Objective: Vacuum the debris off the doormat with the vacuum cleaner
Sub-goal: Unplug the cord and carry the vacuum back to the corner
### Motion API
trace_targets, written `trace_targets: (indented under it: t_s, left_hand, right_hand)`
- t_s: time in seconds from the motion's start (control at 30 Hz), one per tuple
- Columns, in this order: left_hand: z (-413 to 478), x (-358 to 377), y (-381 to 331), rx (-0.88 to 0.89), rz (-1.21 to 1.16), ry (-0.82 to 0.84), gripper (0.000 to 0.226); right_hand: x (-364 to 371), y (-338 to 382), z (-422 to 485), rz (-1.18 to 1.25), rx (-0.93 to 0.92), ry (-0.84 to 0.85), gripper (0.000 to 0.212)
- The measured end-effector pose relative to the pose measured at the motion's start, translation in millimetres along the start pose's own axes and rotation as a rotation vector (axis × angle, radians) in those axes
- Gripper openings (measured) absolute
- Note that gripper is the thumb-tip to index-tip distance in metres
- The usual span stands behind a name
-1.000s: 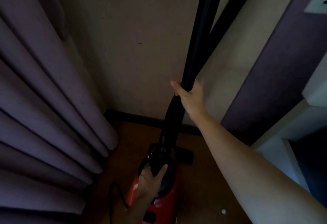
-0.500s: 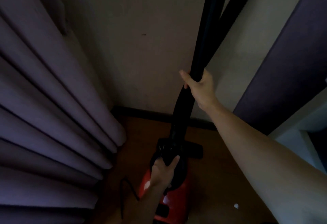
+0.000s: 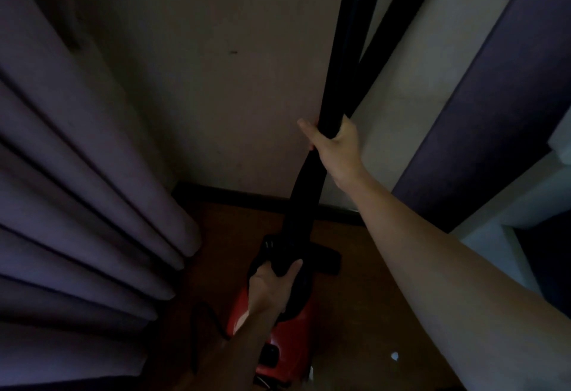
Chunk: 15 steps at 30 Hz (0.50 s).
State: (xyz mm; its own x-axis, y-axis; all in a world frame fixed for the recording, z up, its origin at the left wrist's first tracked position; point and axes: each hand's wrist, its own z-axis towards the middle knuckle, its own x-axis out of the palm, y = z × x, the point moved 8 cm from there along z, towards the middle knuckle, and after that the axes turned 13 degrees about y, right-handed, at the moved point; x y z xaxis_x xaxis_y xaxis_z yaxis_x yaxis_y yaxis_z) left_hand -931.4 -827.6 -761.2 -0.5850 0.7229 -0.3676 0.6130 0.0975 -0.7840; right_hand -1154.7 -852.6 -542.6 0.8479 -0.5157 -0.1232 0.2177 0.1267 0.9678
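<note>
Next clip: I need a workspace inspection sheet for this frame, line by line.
Surface: brown wooden floor, dimly lit.
Job's things: red vacuum cleaner standing on the floor in a corner, its black tube rising out of the top of the frame; doormat not in view.
Clutter: one small white scrap on the floor, right of the vacuum cleaner.
Hands: left hand grips the top of the vacuum cleaner; right hand grips the black tube higher up.
Cables: black cord looping on the floor, left of the vacuum cleaner.
Surroundings: pleated curtain at left, pale wall behind, dark baseboard.
</note>
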Motion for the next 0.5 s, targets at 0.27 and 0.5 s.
trace_targets:
  t_s: [0.27,0.5]
  left_hand:
    - [11,-1,-21,0.032,0.034,-0.055,0.055]
    - [6,0,-12,0.032,0.033,-0.07,0.057]
  right_hand:
    - [-6,-3,11,-0.007,0.024,-0.022,0.035]
    - [-4,-4,7,-0.046,0.047,-0.022,0.033]
